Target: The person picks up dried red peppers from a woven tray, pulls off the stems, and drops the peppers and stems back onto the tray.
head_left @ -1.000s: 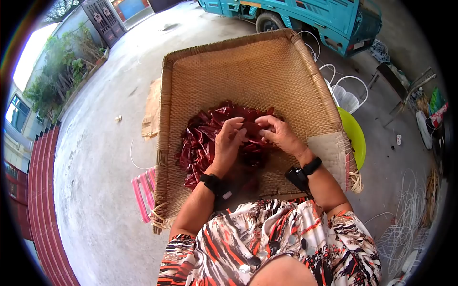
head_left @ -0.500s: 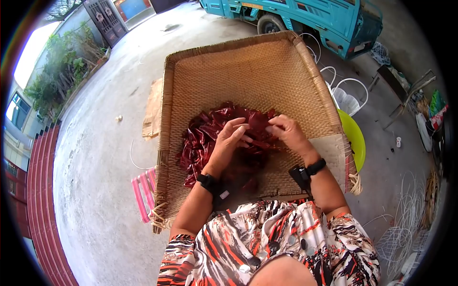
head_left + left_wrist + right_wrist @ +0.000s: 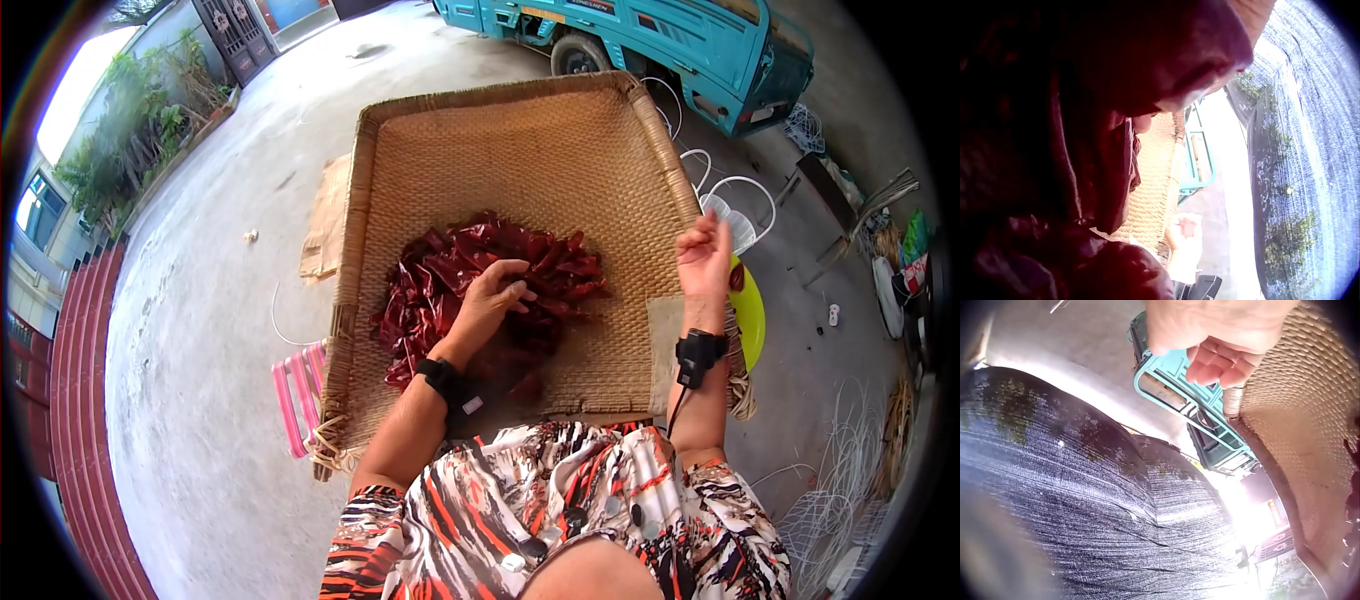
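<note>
Dark red dried peppers lie heaped in a woven basket. Over the heap, my left hand has bent fingers; whether it grips a pepper cannot be told. Peppers fill the near part of the left wrist view and hide most of that hand. Beyond the basket's right rim, my right hand is raised with fingers loosely bent and nothing held. The right wrist view shows the same hand empty by the rim. One red piece shows at a yellow-green basin, just right of that hand.
White-handled baskets stand right of the woven basket, and a blue-green cargo vehicle beyond it. A pink-striped stool and cardboard are at the left. Coiled wire lies at the lower right.
My right hand has moved from above the peppers to the right, past the basket's rim. The left hand has stayed over the heap. A red piece now shows by the basin.
</note>
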A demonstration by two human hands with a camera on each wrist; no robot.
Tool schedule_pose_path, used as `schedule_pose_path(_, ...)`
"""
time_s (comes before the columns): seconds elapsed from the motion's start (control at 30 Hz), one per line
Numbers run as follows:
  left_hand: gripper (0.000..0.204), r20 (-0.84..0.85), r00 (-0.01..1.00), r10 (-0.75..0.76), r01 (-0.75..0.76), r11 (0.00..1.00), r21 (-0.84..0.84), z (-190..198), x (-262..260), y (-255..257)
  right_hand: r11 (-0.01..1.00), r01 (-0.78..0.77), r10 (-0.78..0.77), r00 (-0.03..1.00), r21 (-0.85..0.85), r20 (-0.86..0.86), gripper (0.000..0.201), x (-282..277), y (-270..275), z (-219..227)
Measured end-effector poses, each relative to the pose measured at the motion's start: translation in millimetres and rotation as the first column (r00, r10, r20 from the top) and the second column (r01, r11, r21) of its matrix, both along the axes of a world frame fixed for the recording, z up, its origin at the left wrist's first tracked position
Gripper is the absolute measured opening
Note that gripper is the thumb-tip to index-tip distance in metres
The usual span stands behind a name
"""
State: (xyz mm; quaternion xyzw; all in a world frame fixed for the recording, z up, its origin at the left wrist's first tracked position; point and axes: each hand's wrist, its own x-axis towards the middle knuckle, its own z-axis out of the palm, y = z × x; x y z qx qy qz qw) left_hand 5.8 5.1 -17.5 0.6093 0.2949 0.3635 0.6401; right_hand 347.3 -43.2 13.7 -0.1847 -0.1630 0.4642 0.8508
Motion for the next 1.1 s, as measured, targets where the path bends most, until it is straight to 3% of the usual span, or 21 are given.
schedule_pose_path(0.03, 0.032, -0.008, 1.000, -0.002, 0.002, 1.000, 0.005, 1, 0, 0, 0.998, -0.063, 0.064, 0.996, -0.020, 0.062, 0.029, -5, 2, 0)
schedule_pose_path(0.07, 0.033, -0.017, 1.000, -0.005, 0.005, 1.000, 0.011, 2, 1, 0, 0.992, 0.000, 0.038, 0.956, -0.129, 0.290, 0.028, -14, 5, -4)
schedule_pose_path(0.13, 0.036, -0.024, 1.000, 0.008, -0.007, 0.999, 0.045, 1, 1, 1, 0.943, 0.019, 0.175, 0.820, -0.331, 0.546, 0.030, -55, 8, 9)
schedule_pose_path(0.23, 0.041, -0.032, 0.999, 0.024, -0.022, 0.999, 0.039, 3, 2, -1, 0.930, -0.036, 0.343, 0.444, -0.366, 0.828, 0.039, -98, 24, 12)
schedule_pose_path(0.27, 0.042, -0.037, 0.999, 0.029, -0.028, 0.999, 0.028, 4, 2, -2, 0.973, -0.036, 0.229, 0.308, -0.229, 0.923, 0.041, -104, 38, -8)
schedule_pose_path(0.3, 0.043, -0.039, 0.999, 0.026, -0.025, 0.999, 0.031, 5, 1, -2, 0.975, -0.014, 0.218, 0.244, -0.221, 0.945, 0.044, -117, 38, -5)
schedule_pose_path(0.37, 0.043, -0.043, 0.999, 0.024, -0.022, 0.999, 0.040, 4, 1, -1, 0.987, 0.160, 0.044, -0.127, -0.023, 0.991, 0.046, -127, 53, -18)
schedule_pose_path(0.4, 0.043, -0.036, 0.999, 0.020, -0.019, 0.999, 0.026, 5, 0, -1, 0.969, 0.248, 0.029, -0.189, 0.019, 0.982, 0.049, -137, 56, -18)
schedule_pose_path(0.5, 0.042, -0.028, 1.000, 0.011, -0.010, 0.999, 0.046, 1, 1, 1, 0.917, 0.395, 0.223, -0.409, -0.048, 0.885, 0.048, -154, 54, -15)
schedule_pose_path(0.53, 0.043, -0.048, 0.999, 0.007, -0.004, 0.997, 0.081, 2, 2, 2, 0.900, 0.436, 0.222, -0.451, -0.003, 0.864, 0.049, -158, 59, -25)
schedule_pose_path(0.63, 0.041, 0.065, 0.998, 0.010, -0.012, 1.000, 0.028, 1, 3, 1, 0.912, 0.410, 0.191, -0.381, -0.020, 0.904, 0.048, -163, 60, -28)
schedule_pose_path(0.77, 0.052, 0.070, 0.989, 0.132, -0.127, 0.989, -0.077, 5, 5, 0, 0.916, 0.322, -0.095, -0.404, 0.239, 0.910, 0.034, -168, 51, -24)
schedule_pose_path(0.9, 0.051, 0.014, 0.989, 0.149, -0.148, 0.989, -0.019, 17, 5, -6, 0.942, 0.146, -0.199, -0.479, 0.301, 0.855, 0.019, -178, 30, 8)
schedule_pose_path(0.93, 0.043, 0.031, 0.989, 0.144, -0.144, 0.989, 0.014, 15, 5, -5, 0.936, 0.127, -0.230, -0.490, 0.330, 0.841, 0.016, -181, 28, 11)
schedule_pose_path(1.03, 0.025, 0.052, 0.985, 0.164, -0.170, 0.975, 0.144, -2, 6, 2, 0.966, 0.026, -0.212, -0.486, 0.257, 0.848, 0.022, -178, 39, -15)
schedule_pose_path(1.1, 0.023, 0.043, 0.978, 0.206, -0.211, 0.958, 0.194, -6, 6, 3, 0.965, 0.102, -0.186, -0.380, 0.241, 0.906, 0.031, -180, 39, -17)
